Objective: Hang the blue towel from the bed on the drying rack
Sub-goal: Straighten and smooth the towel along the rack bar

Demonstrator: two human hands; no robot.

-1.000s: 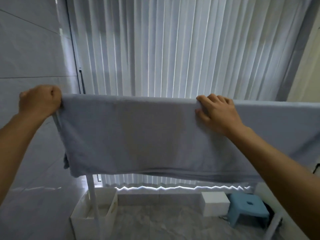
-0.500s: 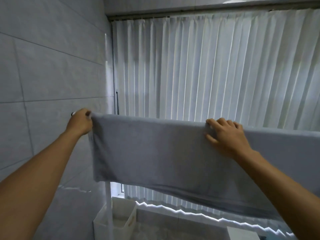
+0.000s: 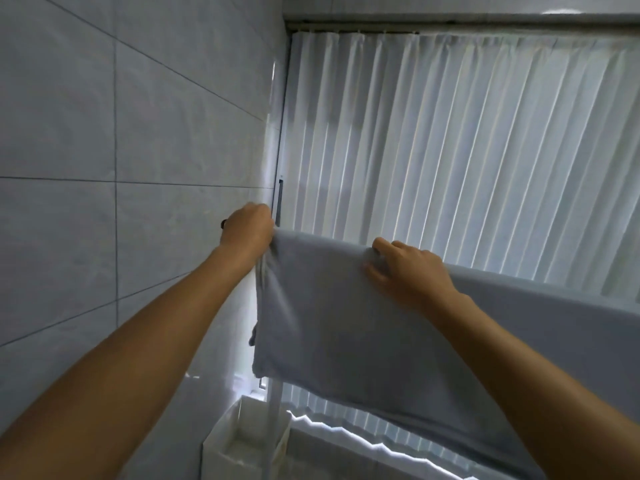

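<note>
Head view: blue towel (image 3: 346, 327) draped over drying rack's top rail, by tiled wall. Left hand (image 3: 247, 232) fingers clamped on towel's corner, right hand (image 3: 410, 271) fingers pinched on top fold, likely for spreading flat.

The drying rack's top bar, its dark end cap (image 3: 224, 223) just past the left hand (image 3: 246, 233), carries the blue towel (image 3: 339, 327) draped between both hands.

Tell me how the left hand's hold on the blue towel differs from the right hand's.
The left hand is closed into a fist at the blue towel's left end; the right hand lies farther along the top edge, fingers hooked over it. The left hand bunches the cloth; under the right hand it stays mostly flat. Both hold the top edge, where the towel folds over.
</note>
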